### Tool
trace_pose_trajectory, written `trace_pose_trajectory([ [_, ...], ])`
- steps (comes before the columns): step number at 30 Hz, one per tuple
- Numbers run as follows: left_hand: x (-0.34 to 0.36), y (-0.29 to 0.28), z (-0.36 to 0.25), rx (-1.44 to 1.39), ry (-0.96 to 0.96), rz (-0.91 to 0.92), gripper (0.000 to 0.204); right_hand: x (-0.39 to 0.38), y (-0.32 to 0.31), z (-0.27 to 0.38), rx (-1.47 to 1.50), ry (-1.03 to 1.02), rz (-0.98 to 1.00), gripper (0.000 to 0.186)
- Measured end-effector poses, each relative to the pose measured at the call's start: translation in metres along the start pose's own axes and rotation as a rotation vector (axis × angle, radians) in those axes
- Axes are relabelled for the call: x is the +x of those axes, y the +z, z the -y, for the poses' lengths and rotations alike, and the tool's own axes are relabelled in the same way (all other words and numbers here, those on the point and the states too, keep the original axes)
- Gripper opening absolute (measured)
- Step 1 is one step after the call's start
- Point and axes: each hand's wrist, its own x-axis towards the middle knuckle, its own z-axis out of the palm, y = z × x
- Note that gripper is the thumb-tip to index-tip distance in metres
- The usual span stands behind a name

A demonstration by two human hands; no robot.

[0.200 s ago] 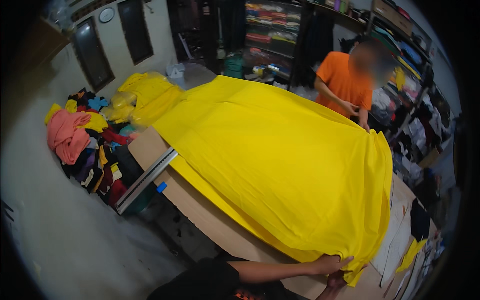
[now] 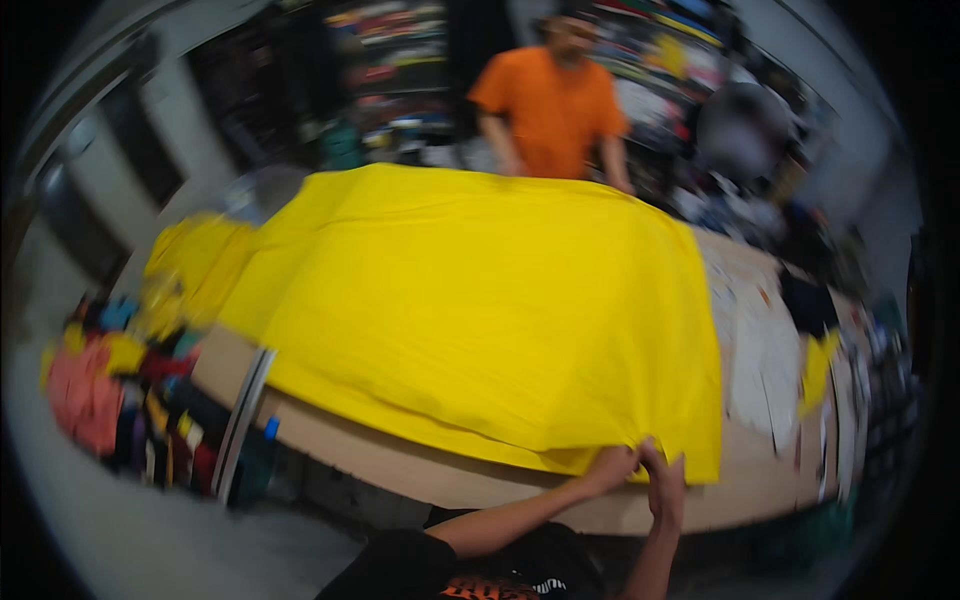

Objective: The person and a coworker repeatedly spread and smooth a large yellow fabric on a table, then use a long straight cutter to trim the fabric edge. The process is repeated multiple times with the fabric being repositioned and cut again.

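A large sheet of yellow fabric (image 2: pixel 450 310) lies spread over the table, with creases gathering towards its near right part. At its near edge my left hand (image 2: pixel 612 467) is closed on the cloth. Right beside it, almost touching, my right hand (image 2: pixel 664 478) pinches the same edge with its thumb side up. The fabric's near right corner hangs flat just past my right hand. Across the table a person in an orange shirt (image 2: pixel 548 110) stands with both hands down by the far edge of the cloth.
A long metal ruler (image 2: pixel 243 425) juts over the table's left edge near a blue object (image 2: pixel 271 428). Piled clothes (image 2: pixel 90 400) and yellow fabric bundles (image 2: pixel 200 255) lie at the left. White paper patterns (image 2: pixel 760 360) and a yellow scrap (image 2: pixel 818 372) lie on the table (image 2: pixel 590 505) at right.
The view has swung right. The cloth's right end, bunched and raised before, now lies flatter and straighter. My hands still hold its near edge; the other person's hands are now farther apart.
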Motion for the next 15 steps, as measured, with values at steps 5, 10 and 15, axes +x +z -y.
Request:
trace_pose_trajectory([
  [5, 0.019, -0.010, 0.037, 0.374, -0.155, 0.100, 0.083, 0.012, 0.001, -0.029, -0.037, 0.102, -0.144, 0.037],
  [10, 0.021, -0.006, 0.047, 0.178, -0.261, 0.216, 0.067, 0.026, -0.005, -0.068, -0.331, -0.004, -0.437, 0.033],
  [15, 0.015, -0.012, 0.057, -0.576, -0.459, 0.111, 0.062, 0.045, -0.051, -0.073, -0.134, -0.097, -0.843, 0.036],
])
